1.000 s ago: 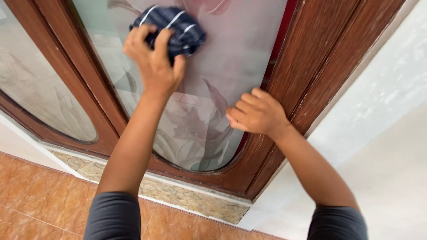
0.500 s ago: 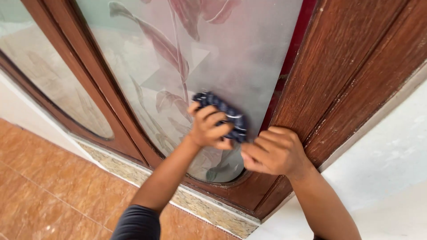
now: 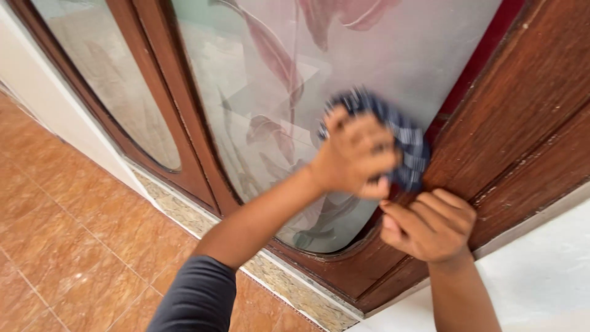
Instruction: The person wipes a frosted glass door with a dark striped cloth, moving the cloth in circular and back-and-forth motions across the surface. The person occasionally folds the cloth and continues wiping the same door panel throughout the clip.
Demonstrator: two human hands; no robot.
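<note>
Plainly, the risk lies at the right edge of the frosted glass pane (image 3: 369, 67), where it meets the wooden door frame (image 3: 522, 110). The left hand (image 3: 356, 154), fingers curled tight around a bunched dark blue checked cloth (image 3: 402, 138), presses that cloth on the glass right at the frame's inner edge; it shows blurred. A hard stroke there could knock the knuckles against the wood, or drag the cloth off the pane onto the frame and leave the glass along that edge streaked. The cloth bulges out past the fingers on the upper right side, so a loose fold might slip from the grip.

Just below and right, the right hand (image 3: 430, 224) is loosely fisted and empty, resting on the frame near the pane's lower right curve, close beneath the cloth. The two hands nearly touch, so they could bump.
</note>
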